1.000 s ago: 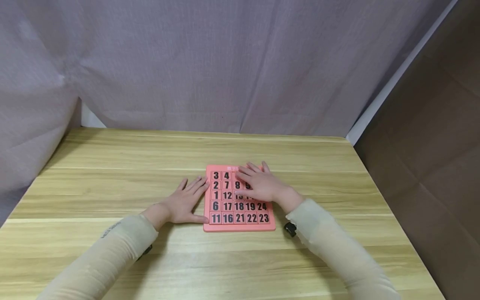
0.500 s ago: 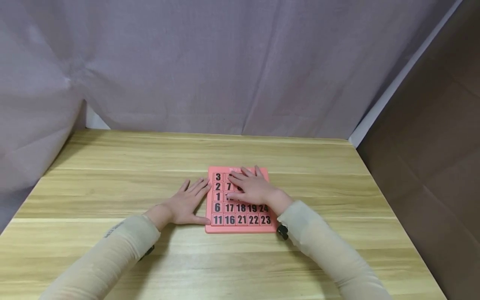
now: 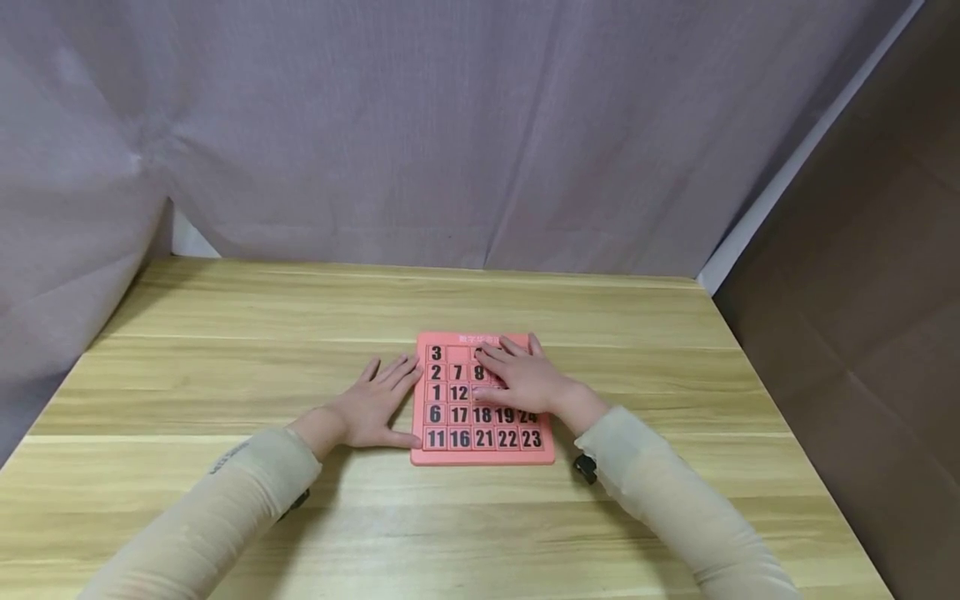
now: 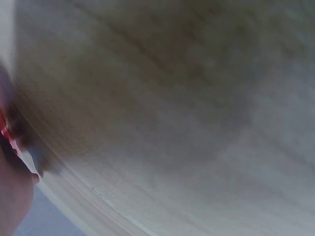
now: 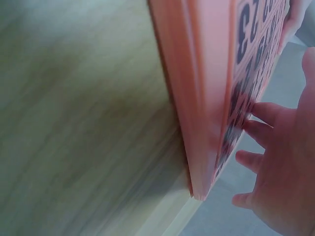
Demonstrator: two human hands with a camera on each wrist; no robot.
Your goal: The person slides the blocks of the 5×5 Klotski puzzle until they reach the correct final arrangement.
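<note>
Salmon-pink number puzzle point(image 3: 482, 457) with black digits on a pale striped-grain wooden table point(image 3: 225, 350).

A light wood-grain desk point(image 3: 225, 367) carries 1 pink sliding number puzzle point(image 3: 483, 457), lying flat near the middle towards the front edge. The left hand point(image 3: 372, 410) rests flat on the desk, its fingers point(image 3: 396, 372) touching the puzzle's left edge. Both sleeved forearms point(image 3: 225, 508) lie on the desk near the front.

Soft, even light fills the head view, sharp throughout, with faint shadows under the arms. Both wrist views are blurred (the left almost wholly), dimmer, and streaked.
</note>
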